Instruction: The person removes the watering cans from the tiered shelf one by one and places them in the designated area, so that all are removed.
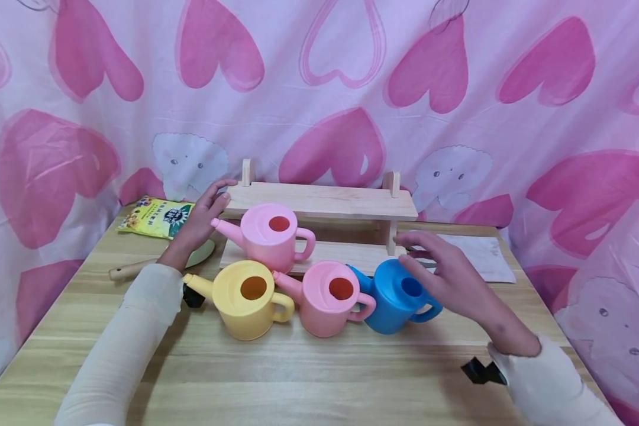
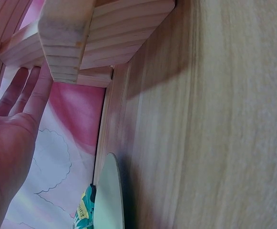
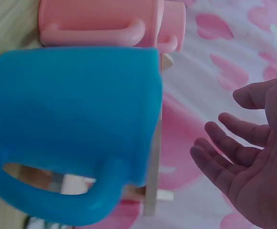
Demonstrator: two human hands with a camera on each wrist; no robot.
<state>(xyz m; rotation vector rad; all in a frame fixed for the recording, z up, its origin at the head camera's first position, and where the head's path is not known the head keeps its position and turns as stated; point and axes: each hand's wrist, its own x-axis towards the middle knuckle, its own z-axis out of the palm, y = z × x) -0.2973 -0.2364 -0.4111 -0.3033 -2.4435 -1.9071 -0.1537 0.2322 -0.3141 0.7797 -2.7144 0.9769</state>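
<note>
From afar I watch through a head camera facing forward and down across the table (image 1: 298,378), a left-wrist camera turned sideways near the shelf (image 2: 124,36), and a right-wrist camera, likewise sideways, close to the blue watering can (image 3: 71,105), the head view sharing shelf and can respectively.
</note>
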